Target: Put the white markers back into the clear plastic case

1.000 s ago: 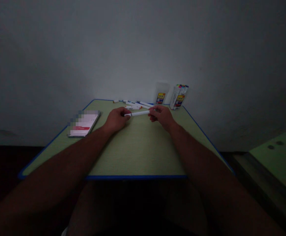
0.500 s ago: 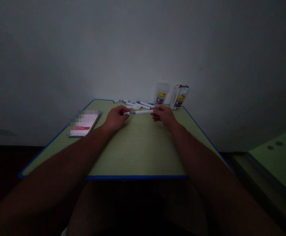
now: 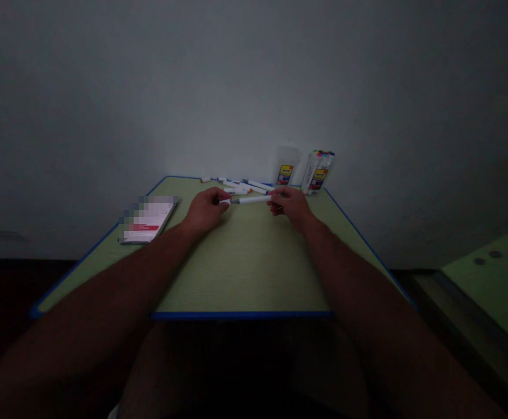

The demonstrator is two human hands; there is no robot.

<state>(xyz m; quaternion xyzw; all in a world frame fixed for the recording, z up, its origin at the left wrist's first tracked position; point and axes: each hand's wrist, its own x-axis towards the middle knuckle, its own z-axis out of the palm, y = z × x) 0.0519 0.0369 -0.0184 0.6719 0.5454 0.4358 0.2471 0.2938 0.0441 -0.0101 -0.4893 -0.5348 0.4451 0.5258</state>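
Note:
Between my two hands a white marker (image 3: 255,199) lies level, just above or on the table. My right hand (image 3: 292,206) is closed on its right end, thumb and fingers pinching the barrel. A grey section shows at the marker's left end. There my left hand (image 3: 208,208) pinches a small white marker cap (image 3: 224,202). Whether the cap still touches the grey tip I cannot tell. Just behind the hands, several loose white markers (image 3: 236,185) lie in a scattered pile, some with orange or dark blue ends.
A clear plastic case (image 3: 287,166) with a yellow label stands at the back by the wall. To its right is a similar case full of colourful markers (image 3: 320,171). A phone (image 3: 149,220) rests on the left of the blue-edged table (image 3: 245,273).
Almost nothing differs. Both hands hold the same grip on the marker and its cap, and the view has shifted very slightly.

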